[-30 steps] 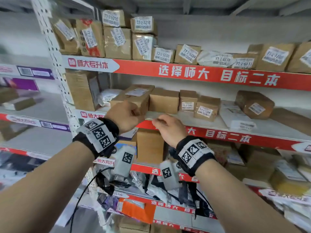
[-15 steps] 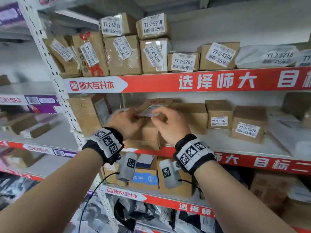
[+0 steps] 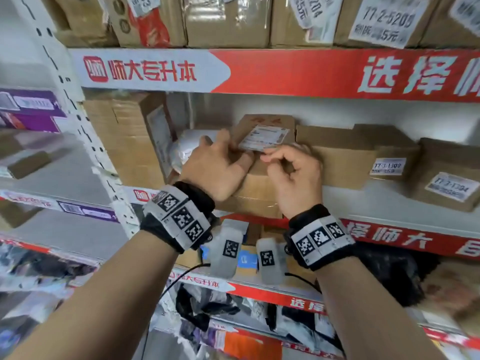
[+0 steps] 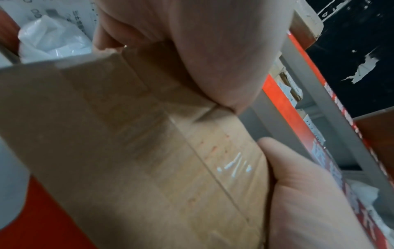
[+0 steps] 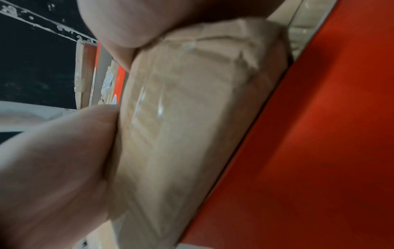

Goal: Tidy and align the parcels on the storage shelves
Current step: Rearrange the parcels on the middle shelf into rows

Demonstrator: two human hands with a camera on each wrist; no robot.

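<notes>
Red-edged shelf [image 3: 298, 74]: left hand [image 3: 215, 167], right hand [image 3: 293, 178] both grasping taped cardboard parcel [image 3: 259, 188].

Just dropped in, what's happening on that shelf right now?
A person is straightening a cardboard parcel on the middle shelf. The left hand and right hand both grip it at its front, tilting it up. A white bag lies to its left, more boxes to its right.

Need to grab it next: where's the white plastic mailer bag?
Head view, middle shelf: the white plastic mailer bag lies behind the left hand, between the tall upright cardboard box and the held box.
</notes>
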